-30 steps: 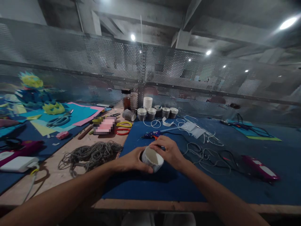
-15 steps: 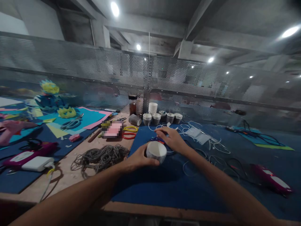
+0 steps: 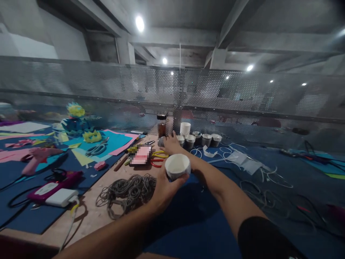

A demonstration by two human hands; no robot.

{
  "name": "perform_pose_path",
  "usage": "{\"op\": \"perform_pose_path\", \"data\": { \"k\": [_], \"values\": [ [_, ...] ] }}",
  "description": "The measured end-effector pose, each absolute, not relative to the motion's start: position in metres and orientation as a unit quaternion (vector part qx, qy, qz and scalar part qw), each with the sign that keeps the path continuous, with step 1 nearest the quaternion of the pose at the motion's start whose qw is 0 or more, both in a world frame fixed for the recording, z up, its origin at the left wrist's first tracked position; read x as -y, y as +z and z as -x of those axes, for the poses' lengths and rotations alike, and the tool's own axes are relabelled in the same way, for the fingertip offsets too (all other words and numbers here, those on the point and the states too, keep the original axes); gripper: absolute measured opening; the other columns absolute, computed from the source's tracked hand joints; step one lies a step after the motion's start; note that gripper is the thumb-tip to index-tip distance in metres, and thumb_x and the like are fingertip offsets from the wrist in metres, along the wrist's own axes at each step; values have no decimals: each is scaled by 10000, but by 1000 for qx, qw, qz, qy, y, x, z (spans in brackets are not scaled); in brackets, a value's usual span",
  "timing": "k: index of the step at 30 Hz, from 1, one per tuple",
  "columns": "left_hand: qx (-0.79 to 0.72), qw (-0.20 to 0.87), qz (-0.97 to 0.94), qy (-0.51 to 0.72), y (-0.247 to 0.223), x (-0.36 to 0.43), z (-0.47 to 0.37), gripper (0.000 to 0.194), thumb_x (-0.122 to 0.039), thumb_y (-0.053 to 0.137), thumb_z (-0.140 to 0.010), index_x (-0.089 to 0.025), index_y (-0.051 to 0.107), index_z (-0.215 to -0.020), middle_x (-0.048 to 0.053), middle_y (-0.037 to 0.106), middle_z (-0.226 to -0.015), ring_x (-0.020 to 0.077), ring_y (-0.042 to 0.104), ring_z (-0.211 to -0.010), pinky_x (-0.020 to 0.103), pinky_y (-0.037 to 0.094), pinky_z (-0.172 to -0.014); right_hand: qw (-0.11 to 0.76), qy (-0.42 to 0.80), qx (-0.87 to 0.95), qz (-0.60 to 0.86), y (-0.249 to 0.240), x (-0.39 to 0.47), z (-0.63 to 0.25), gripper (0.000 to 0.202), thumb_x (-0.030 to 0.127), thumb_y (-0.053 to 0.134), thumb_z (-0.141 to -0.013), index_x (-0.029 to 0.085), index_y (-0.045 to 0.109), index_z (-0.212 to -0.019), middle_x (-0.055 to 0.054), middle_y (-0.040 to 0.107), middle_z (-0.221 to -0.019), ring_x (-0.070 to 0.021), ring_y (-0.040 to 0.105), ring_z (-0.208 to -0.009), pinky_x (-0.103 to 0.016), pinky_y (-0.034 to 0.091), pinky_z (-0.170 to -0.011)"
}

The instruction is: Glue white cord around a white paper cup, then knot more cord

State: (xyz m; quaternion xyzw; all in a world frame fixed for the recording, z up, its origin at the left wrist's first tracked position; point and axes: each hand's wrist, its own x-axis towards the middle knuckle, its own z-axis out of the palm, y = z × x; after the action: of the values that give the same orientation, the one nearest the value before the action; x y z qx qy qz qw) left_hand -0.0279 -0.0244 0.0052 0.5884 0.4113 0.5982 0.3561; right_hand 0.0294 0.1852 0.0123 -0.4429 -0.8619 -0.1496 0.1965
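Note:
My left hand (image 3: 165, 189) is wrapped around a white paper cup (image 3: 178, 165) with a grey wrapped outside, its mouth tilted toward me. Beyond it, my right hand (image 3: 172, 144) reaches forward with fingers spread over a grey cylindrical object (image 3: 161, 141) that lies near a dark-lidded bottle (image 3: 161, 126). The hand covers much of that object, and firm contact is not clear. To the right of my fingers stand several grey-wrapped cups (image 3: 206, 140), with a stack of white cups (image 3: 185, 128) behind them.
Grey cord (image 3: 126, 192) lies in a tangle left of my forearm. Pliers with red and yellow handles (image 3: 156, 162) are by the cup. A pink glue gun (image 3: 37, 158), scissors (image 3: 97, 148) and a power strip (image 3: 54, 187) sit left. White cord (image 3: 223, 154) loops at right.
My right hand has moved forward and left, from beside the cup to the grey cylindrical object. The left hand still holds the paper cup, its mouth now seen more openly. The view has turned left.

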Motion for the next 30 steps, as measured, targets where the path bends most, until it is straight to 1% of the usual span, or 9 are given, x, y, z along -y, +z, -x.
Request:
{"op": "perform_pose_path", "data": {
  "k": [4, 8, 11, 13, 15, 16, 19, 23, 30],
  "values": [
    [-412, 350, -597, 592, 7, 25, 28, 501, -227, 763, -703, -174, 579, -1166, 49, 687, -1106, 206, 623, -1020, 297, 467, -916, 204, -129, 854, 461, 1, -203, -25, 584, 396, 712, -786, 36, 571, -1224, -275, 622, -1223, -408, 425, -1263, -626, 35, -1107],
    [-414, 359, -599, 584, 7, 24, 28, 453, -249, 764, -703, -171, 593, -1116, 52, 687, -1121, 206, 621, -1027, 291, 467, -914, 245, -73, 841, 476, -1, -208, -27, 556, 320, 739, -758, 55, 578, -1218, -252, 625, -1226, -389, 473, -1231, -618, 32, -1115],
    [-423, 360, -594, 582, 6, 23, 27, 476, -269, 768, -695, -171, 598, -1129, 49, 695, -1087, 207, 630, -988, 298, 476, -898, 303, -6, 824, 479, 6, -206, -33, 581, 375, 714, -788, 77, 550, -1258, -237, 602, -1264, -368, 458, -1264, -581, 117, -1123],
    [-422, 362, -595, 581, 6, 23, 26, 472, -268, 767, -691, -168, 609, -1125, 52, 694, -1084, 208, 629, -986, 300, 477, -898, 348, 54, 805, 477, 14, -201, -41, 667, 441, 714, -784, 94, 504, -1315, -232, 576, -1301, -362, 462, -1270, -554, 221, -1101],
    [-421, 364, -599, 576, 5, 22, 26, 463, -266, 767, -690, -165, 616, -1116, 57, 691, -1102, 214, 623, -1010, 300, 474, -905, 389, 127, 785, 466, 23, -194, -54, 725, 499, 714, -773, 131, 471, -1349, -201, 578, -1313, -333, 514, -1228, -509, 333, -1054],
    [-421, 365, -602, 572, 4, 22, 25, 464, -269, 767, -691, -165, 616, -1117, 58, 691, -1110, 217, 620, -1020, 301, 473, -908, 407, 166, 776, 453, 28, -188, -61, 722, 521, 709, -773, 147, 475, -1345, -178, 588, -1308, -306, 544, -1198, -470, 382, -1027],
    [-424, 366, -612, 558, 2, 22, 25, 454, -281, 764, -698, -170, 615, -1112, 57, 694, -1118, 225, 618, -1035, 306, 471, -910, 444, 286, 751, 396, 37, -167, -87, 590, 566, 647, -814, 160, 566, -1234, -118, 660, -1207, -234, 622, -1082, -370, 478, -935],
    [-431, 373, -621, 538, -1, 22, 24, 479, -312, 753, -710, -174, 597, -1141, 66, 691, -1129, 240, 626, -1031, 332, 480, -900, 469, 427, 698, 333, 39, -133, -120, 558, 593, 661, -789, 164, 625, -1142, -96, 701, -1112, -222, 670, -966, -353, 536, -842],
    [-439, 381, -632, 512, -3, 22, 23, 510, -343, 754, -704, -171, 588, -1155, 82, 679, -1151, 262, 608, -1073, 357, 467, -927, 488, 573, 598, 275, 40, -94, -161, 511, 498, 814, -672, 175, 677, -1044, -90, 710, -1098, -221, 688, -951, -356, 553, -864]
  ]
}}
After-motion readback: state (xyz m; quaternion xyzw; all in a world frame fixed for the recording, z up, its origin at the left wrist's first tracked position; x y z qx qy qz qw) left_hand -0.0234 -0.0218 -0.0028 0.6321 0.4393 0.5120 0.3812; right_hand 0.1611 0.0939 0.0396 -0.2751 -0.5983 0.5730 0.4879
